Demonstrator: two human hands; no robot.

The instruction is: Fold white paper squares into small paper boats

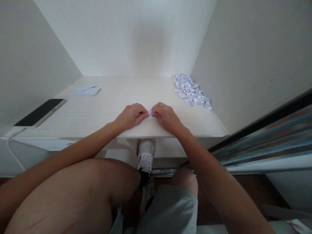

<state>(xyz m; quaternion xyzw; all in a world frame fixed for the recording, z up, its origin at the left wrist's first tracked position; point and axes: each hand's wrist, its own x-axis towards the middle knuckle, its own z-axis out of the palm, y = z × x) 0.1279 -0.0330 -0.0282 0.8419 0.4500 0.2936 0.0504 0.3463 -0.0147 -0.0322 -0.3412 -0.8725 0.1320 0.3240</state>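
Near the front edge of the white desk (117, 97), a small piece of white paper (149, 112) is pinched between my two hands. My left hand (131, 116) grips its left end with thumb and fingertips. From the other side, my right hand (166, 117) holds the right end the same way. Most of the paper is covered by my fingers, so its exact folded shape cannot be made out. Both wrists hang over or rest close to the desk edge.
A heap of small folded paper pieces (188, 89) lies at the back right by the side wall. Flat paper sheets (89, 90) lie at the back left. A tablet-like device (41, 112) with a white cable (14, 152) occupies the left front. My legs are below the desk edge.
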